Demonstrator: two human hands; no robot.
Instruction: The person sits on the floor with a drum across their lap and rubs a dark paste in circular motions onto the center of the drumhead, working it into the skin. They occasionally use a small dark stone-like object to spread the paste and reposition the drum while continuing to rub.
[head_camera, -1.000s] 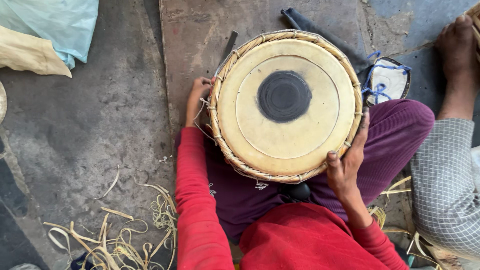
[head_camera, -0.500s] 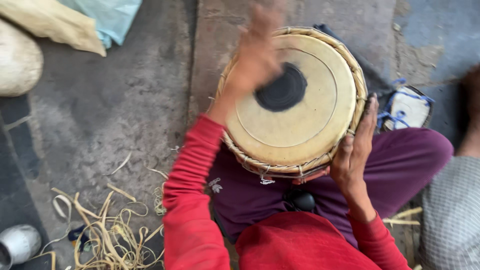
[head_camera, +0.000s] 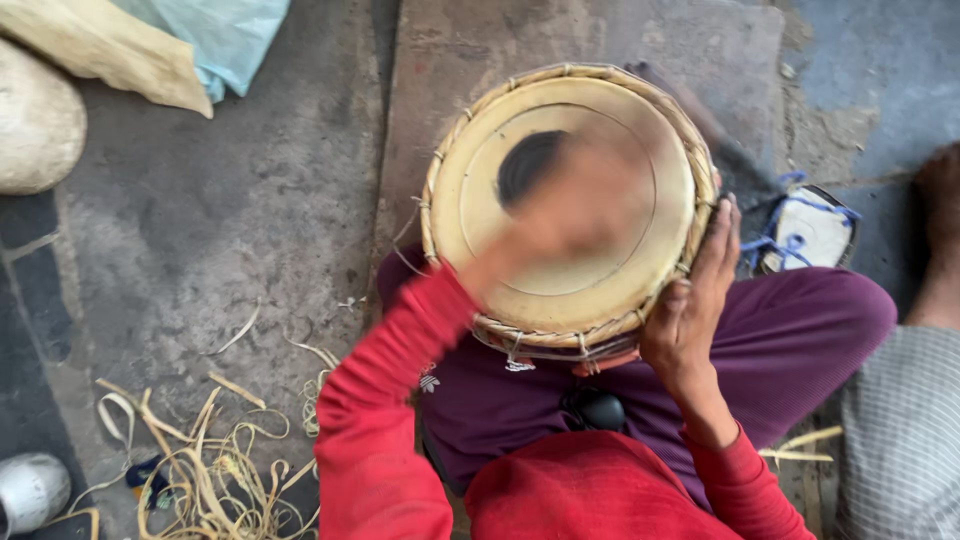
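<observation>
A round hand drum (head_camera: 480, 200) stands upright in my lap, its tan skin head facing up with a black circular patch near the middle and a braided strap rim around it. My right hand (head_camera: 690, 305) grips the drum's rim on its right side, fingers wrapped over the lacing. My left hand (head_camera: 580, 205) is a motion blur directly over the drumhead, partly hiding the black patch; its fingers look spread, and contact with the skin is unclear. Red sleeves cover both arms.
Loose pale strips (head_camera: 190, 450) litter the concrete floor at lower left beside a metal cup (head_camera: 30, 490). Sacks and a blue plastic bag (head_camera: 215, 35) lie at upper left. Another person's foot (head_camera: 935, 230) and a small bag (head_camera: 810, 230) are at the right.
My left hand has left the drum's left rim, risen, and swung across the drumhead. The view shifted, so the drum now sits more centrally. My right hand stays on the rim.
</observation>
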